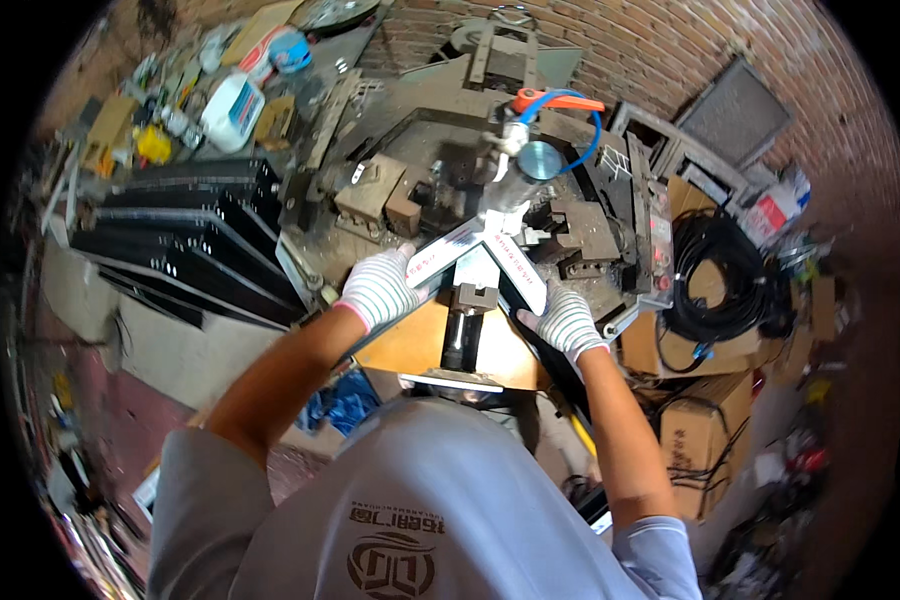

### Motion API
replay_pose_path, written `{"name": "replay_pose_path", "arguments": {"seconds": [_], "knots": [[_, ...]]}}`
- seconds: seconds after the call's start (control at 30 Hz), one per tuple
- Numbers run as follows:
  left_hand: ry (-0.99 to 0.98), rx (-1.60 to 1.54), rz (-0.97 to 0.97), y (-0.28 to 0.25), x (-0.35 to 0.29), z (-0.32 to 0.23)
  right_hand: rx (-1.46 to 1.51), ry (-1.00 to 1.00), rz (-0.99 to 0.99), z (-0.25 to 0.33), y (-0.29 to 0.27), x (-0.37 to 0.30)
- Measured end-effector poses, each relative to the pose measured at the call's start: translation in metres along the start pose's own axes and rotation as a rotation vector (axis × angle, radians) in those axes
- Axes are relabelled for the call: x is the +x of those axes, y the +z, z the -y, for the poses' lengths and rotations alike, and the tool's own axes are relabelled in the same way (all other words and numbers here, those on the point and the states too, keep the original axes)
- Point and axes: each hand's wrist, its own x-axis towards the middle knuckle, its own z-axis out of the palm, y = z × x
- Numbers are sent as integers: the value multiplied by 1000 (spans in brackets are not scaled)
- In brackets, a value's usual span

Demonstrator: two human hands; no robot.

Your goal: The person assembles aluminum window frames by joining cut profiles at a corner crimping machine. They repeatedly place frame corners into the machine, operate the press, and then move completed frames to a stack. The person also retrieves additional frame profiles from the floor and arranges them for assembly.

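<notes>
My left hand, in a striped white glove, closes around the outer part of one window-frame profile with a white, red-printed film strip. My right hand, gloved alike, grips a second such profile. The two profiles meet at an angle, pointing away from me, under the upright metal cylinder of a corner-joining machine. A metal block sits between them on the near side. Steel jaw blocks stand left of the corner, and similar jaw blocks to the right.
An orange lever and a blue hose rise above the machine. Stacked black profiles lie at left, below a white jug. At right are coiled black cable and a cardboard box. A brick wall stands behind.
</notes>
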Motion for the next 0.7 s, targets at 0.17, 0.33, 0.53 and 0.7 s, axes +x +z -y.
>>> {"name": "replay_pose_path", "arguments": {"seconds": [0.17,0.33,0.53,0.7], "knots": [[52,-30,-42,-6,-6,2,-128,43,0,1,7,3],[42,-39,-9,-4,-3,9,-106,20,16,-1,10,5],[47,-51,-7,-8,-4,7,-58,-3,6,1,9,7],[53,-54,-20,-8,-6,7,-78,75,57,1,9,8]]}}
